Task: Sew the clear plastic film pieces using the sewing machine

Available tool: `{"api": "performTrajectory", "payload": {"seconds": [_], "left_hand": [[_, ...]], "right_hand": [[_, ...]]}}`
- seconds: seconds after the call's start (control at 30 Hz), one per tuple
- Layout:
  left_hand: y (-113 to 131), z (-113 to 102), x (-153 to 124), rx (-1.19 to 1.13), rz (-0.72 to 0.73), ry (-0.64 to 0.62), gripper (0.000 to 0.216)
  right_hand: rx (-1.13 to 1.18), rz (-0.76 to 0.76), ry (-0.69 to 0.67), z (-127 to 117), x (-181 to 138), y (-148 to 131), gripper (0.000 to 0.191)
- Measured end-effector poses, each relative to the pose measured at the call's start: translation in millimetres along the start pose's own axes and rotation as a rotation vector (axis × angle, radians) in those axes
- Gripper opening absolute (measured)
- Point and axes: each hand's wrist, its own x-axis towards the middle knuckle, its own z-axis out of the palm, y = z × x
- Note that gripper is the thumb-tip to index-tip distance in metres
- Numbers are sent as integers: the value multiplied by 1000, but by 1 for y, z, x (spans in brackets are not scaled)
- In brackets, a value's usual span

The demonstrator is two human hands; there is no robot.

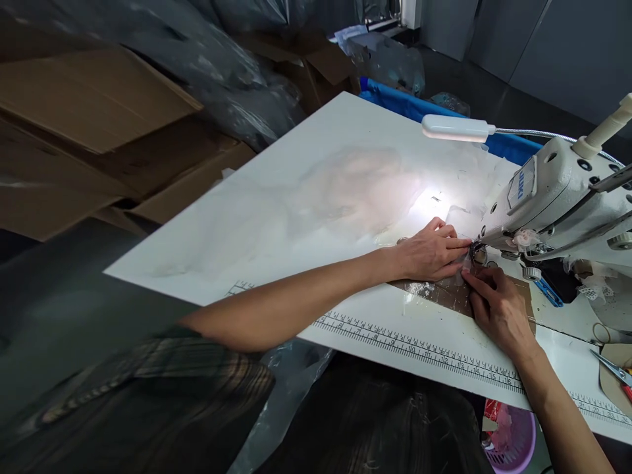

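Note:
A white JUKI sewing machine (548,191) stands at the right, its presser foot (474,251) lowered near the fingertips of both hands. My left hand (434,250) lies flat left of the foot, fingers stretched toward it and pressing on thin, see-through fabric. Just in front of the foot, my right hand (498,303) has thumb and index finger pinched together at the edge of what looks like the same sheer fabric (465,263). Pale, filmy fabric (355,187) seems to spread over the tabletop beyond my left arm. Its exact outline is hard to make out.
A white table (276,237) carries a printed ruler (419,349) along its front edge. A lit lamp (457,128) hangs over it. Scissors (615,368) lie far right. Cardboard boxes (89,99) stand left, a blue cloth bin (405,105) behind, a purple basket (518,441) below.

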Motion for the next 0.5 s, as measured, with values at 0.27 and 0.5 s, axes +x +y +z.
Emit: {"api": "performTrajectory", "payload": {"seconds": [0.27, 0.5], "left_hand": [[3, -2, 0, 59, -13, 94, 32], [6, -8, -3, -110, 142, 98, 24]], "right_hand": [[19, 44, 35, 4, 0, 0, 34], [97, 111, 23, 3, 0, 0, 35]]}}
